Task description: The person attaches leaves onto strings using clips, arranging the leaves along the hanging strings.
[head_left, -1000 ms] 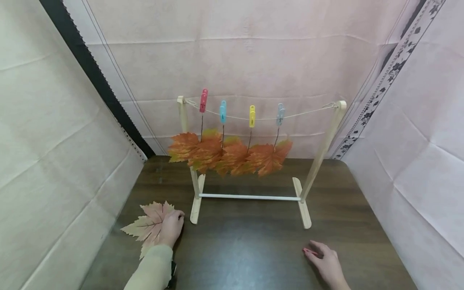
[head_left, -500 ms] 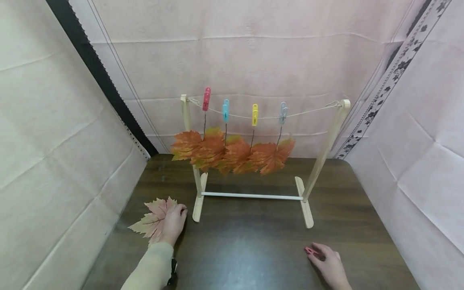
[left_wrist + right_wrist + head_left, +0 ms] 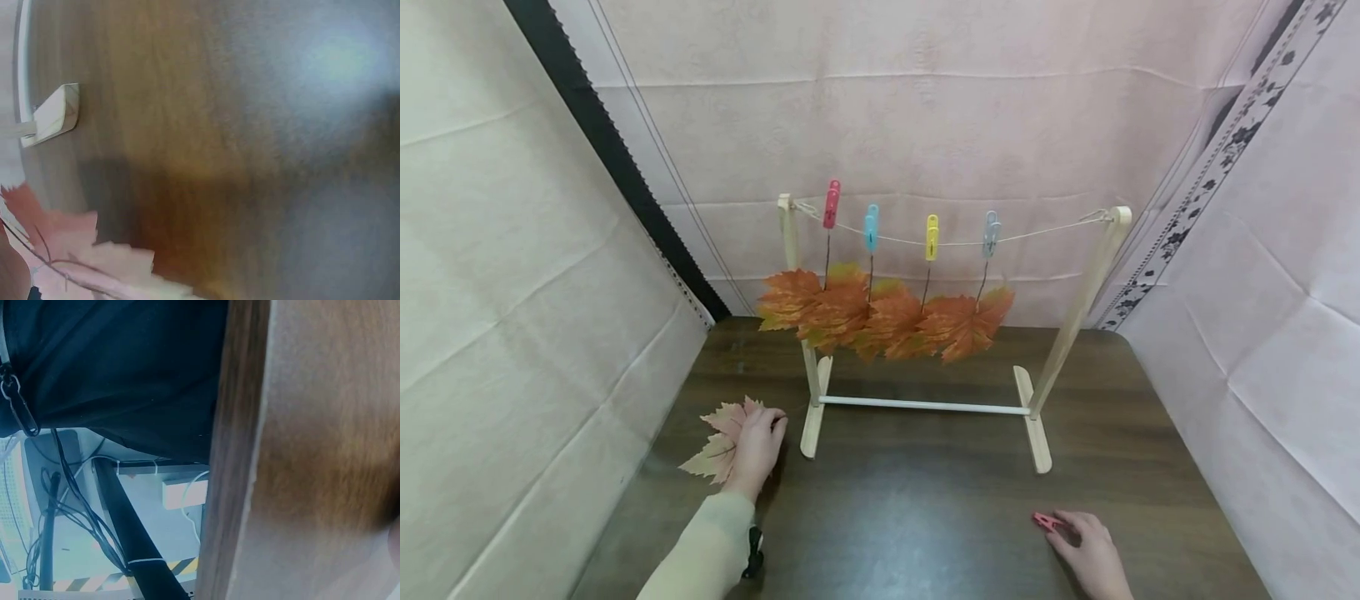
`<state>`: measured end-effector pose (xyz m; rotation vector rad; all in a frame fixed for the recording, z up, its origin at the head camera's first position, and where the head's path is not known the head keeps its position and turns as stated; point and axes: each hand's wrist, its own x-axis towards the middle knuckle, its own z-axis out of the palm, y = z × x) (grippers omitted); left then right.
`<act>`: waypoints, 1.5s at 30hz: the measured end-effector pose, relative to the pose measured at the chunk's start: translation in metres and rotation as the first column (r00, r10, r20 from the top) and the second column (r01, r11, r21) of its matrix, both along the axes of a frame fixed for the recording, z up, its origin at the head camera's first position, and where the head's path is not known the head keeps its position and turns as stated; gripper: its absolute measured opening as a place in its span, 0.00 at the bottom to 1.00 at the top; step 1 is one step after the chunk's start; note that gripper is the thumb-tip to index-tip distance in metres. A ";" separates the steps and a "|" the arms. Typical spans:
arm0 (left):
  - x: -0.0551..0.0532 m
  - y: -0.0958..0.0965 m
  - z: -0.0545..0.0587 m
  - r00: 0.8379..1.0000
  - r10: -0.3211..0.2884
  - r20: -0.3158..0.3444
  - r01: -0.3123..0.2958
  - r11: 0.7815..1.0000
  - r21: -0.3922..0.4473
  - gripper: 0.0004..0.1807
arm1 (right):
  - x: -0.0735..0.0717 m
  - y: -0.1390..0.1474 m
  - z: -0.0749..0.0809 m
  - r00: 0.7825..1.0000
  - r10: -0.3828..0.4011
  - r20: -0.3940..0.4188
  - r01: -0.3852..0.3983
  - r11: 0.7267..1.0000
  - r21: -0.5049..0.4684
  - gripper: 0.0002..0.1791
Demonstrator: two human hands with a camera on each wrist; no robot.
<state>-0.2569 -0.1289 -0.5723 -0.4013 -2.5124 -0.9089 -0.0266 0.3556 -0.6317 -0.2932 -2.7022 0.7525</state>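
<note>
In the head view my left hand pinches a pale pink and cream artificial maple leaf near its stem, left of the wooden stand. The hand covers part of the leaf. At the lower left of the left wrist view the same leaf shows its dark veins. At the front right, my right hand holds a red clothespin between thumb and fingers, low over the table. The right wrist view shows only a sliver of that hand at its right edge.
A wooden stand carries a string. Several orange leaves hang from it by red, blue, yellow and grey-blue clothespins. White cloth encloses the brown table. Cables lie below the table edge.
My left hand has moved slightly away from me with the leaf. The red clothespin now shows more beyond my right fingertips. The head view has shifted a little.
</note>
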 end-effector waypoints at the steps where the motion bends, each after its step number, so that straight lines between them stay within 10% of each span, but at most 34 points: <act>1: -0.001 0.000 0.001 1.000 -0.003 -0.026 0.003 1.000 0.002 0.03 | 0.000 0.000 0.000 1.000 -0.006 0.001 0.006 1.000 -0.001 0.18; 7: -0.006 -0.001 0.009 0.993 -0.003 -0.120 0.001 1.000 -0.016 0.02 | -0.001 0.005 0.001 0.998 -0.032 0.050 0.034 0.999 -0.030 0.17; 24: -0.010 -0.006 0.040 0.995 -0.007 -0.103 0.010 1.000 0.029 0.02 | -0.012 0.022 0.035 0.981 -0.077 0.178 0.102 0.985 -0.136 0.28; 36: -0.007 0.009 0.072 0.988 -0.067 -0.137 0.070 0.997 0.023 0.03 | -0.029 0.021 0.065 0.993 -0.106 -0.049 0.103 0.992 -0.073 0.22; 45: -0.001 0.007 0.092 0.981 -0.118 -0.155 0.117 0.993 -0.012 0.04 | -0.046 0.015 0.087 0.985 -0.171 0.010 0.169 0.960 -0.222 0.28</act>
